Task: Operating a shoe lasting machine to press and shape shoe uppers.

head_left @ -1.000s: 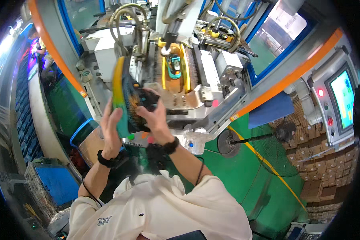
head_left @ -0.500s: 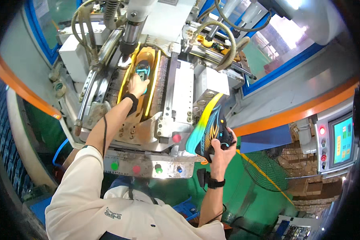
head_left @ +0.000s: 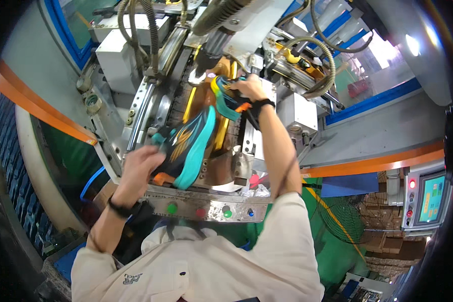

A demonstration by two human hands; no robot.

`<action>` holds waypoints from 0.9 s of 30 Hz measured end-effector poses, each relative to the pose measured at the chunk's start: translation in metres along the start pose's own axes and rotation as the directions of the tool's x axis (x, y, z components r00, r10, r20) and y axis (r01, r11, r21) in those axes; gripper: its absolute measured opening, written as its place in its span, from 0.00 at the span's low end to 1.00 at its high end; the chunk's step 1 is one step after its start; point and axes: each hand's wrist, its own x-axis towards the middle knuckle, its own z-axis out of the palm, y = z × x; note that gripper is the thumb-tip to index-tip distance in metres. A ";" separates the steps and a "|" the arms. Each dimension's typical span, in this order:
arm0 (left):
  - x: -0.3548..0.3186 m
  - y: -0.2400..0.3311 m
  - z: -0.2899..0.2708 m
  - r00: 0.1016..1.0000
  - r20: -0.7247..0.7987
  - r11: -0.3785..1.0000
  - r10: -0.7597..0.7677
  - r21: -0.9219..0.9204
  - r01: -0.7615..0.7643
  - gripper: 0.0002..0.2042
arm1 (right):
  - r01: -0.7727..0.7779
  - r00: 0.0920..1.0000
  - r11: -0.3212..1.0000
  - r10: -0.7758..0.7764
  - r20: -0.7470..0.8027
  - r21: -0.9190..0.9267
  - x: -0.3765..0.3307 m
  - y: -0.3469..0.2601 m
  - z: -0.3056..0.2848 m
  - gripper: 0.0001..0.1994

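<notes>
In the head view, looking down past a cream shirt (head_left: 196, 261) at two bare hands and two shoes

Holding the near shoe (head_left: 186, 146) in the left hand (head_left: 141, 173), with bent, motion-blurred fingers at its collar side; cannot tell how tightly. Tilted onto its side over the front part of the machine, with teal sole turned right, toe pointing away and orange heel low; dark above, with gold-orange lines. Cannot tell whether touching the metal beneath

Holding the far shoe (head_left: 222, 98) in the right hand (head_left: 251, 89), with fingers closed at its upper edge. Coloured teal, yellow and dark, with an orange patch toward the heel; tilted as well, over the machine's bed between yellow bars (head_left: 220, 133), just beyond the near shoe's toe

Wearing a black band at each wrist. Set below the shoes, a metal front panel (head_left: 214, 204) with green, red and blue buttons. Mounted above the bed, a dark cylinder (head_left: 211, 53) near ribbed hoses (head_left: 151, 38). Placed at either side, white blocks (head_left: 118, 55). Lit at far right, a control screen (head_left: 431, 199); spread below, a green floor (head_left: 284, 251)
</notes>
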 end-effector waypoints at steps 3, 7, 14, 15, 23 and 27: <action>-0.101 0.011 -0.041 0.975 -0.156 0.984 0.160 0.100 -0.146 0.11 | -0.082 0.989 0.992 0.069 -0.133 -0.094 0.021 -0.034 0.091 0.26; -0.204 -0.013 -0.073 0.864 -0.463 0.980 0.199 0.065 -0.191 0.13 | -0.079 0.920 0.991 0.029 -0.392 -0.112 0.026 -0.046 0.165 0.18; -0.299 -0.102 -0.056 0.393 -0.912 0.991 0.119 0.131 0.002 0.10 | 0.636 0.677 0.771 -0.573 -0.462 -0.025 -0.111 -0.055 0.128 0.28; -0.308 -0.117 -0.045 0.413 -0.910 0.982 0.039 -0.043 -0.186 0.13 | 0.690 0.706 0.697 -0.588 -0.395 0.195 -0.158 -0.055 0.138 0.17; -0.386 -0.224 -0.004 0.253 -0.926 0.853 -0.281 -0.362 -0.376 0.12 | 0.843 0.510 0.534 -0.831 0.222 0.063 -0.361 -0.014 0.327 0.06; -0.442 -0.259 0.025 0.066 -0.927 0.875 -0.370 -0.371 -0.311 0.11 | 0.853 0.461 0.502 -0.853 0.245 0.143 -0.354 0.011 0.372 0.08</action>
